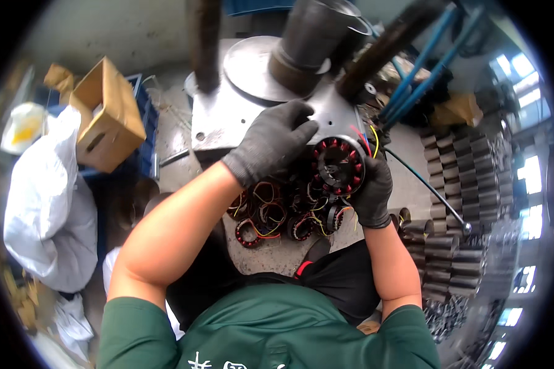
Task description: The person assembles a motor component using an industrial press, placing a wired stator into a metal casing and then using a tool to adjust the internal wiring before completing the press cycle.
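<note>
The left hand in its dark glove covers the near-left rim of the round wound stator, so that edge of the ring can't be seen. The right hand wraps under it, and its fingertips vanish behind the ring; how they grip is not visible. The pile of smaller wound coils sits partly under the left forearm, its far side hidden. Up top, the grey press cylinder is cut by the picture's edge, and the dark post beside it smears into blur. At right, the stacked metal sleeves bend into the dark rim, too small to count.
</note>
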`<state>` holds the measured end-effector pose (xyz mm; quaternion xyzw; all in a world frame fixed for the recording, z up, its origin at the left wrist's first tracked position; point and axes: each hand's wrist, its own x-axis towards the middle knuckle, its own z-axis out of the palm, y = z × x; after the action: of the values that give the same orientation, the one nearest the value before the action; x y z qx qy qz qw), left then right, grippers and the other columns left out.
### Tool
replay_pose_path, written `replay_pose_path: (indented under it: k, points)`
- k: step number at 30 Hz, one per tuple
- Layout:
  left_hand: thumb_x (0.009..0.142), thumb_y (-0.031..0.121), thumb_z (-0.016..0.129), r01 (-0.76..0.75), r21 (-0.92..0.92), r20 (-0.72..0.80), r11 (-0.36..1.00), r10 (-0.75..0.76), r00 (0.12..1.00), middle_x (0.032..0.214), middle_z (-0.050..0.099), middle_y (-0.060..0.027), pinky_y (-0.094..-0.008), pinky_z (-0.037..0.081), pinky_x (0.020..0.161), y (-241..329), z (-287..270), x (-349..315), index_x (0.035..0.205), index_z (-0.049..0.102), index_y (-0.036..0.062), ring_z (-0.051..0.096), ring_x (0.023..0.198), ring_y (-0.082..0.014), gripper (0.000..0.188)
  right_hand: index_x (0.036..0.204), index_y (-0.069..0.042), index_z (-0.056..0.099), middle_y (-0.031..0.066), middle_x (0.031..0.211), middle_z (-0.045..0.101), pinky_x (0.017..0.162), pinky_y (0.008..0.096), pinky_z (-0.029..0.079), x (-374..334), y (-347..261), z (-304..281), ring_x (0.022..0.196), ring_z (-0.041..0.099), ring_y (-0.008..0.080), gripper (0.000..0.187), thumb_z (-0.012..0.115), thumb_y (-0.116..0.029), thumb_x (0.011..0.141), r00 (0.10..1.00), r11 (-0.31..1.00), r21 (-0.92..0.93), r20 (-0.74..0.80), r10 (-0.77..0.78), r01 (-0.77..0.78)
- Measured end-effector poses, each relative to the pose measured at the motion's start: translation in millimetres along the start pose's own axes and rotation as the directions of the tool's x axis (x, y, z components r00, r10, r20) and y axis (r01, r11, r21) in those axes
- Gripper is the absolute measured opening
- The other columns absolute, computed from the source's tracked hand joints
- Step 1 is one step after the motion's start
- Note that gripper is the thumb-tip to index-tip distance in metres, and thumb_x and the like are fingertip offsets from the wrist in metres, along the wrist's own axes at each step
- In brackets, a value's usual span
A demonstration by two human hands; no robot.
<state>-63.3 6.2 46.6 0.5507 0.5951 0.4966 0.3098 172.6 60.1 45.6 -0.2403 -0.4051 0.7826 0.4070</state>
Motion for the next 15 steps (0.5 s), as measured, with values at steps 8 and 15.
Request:
replay_pose_path:
  k: [8,15]
  points:
    - [0.105,0.032,0.066,0.327,-0.562,0.45,0.76,-0.051,0.892,0.143,0.057,-0.0102,-0.0359,0.048,0.111,19,57,-29,0.157,0.039,0.0036,0.056,0.129,-0.0187,0.065,0.118,-0.001,0.067,0.015,0.113,0.073,0.1,0.046,0.058,-11,-16,-63,0.106,0.071,0.0293,0.037,0.053,-0.028,0.097,0.973,0.953,0.289,-0.229,-0.025,0.093]
    - [0.098,0.02,0.075,0.22,-0.573,0.381,0.79,0.018,0.925,0.152,0.051,-0.0148,-0.0404,0.039,0.121,8,84,-36,0.161,0.029,0.0041,0.047,0.14,-0.0228,0.08,0.111,-0.003,0.068,0.0119,0.101,0.074,0.091,0.0417,0.062,-16,-16,-65,0.094,0.073,0.0263,0.034,0.053,-0.03,0.098,0.954,0.978,0.172,-0.292,-0.066,0.12]
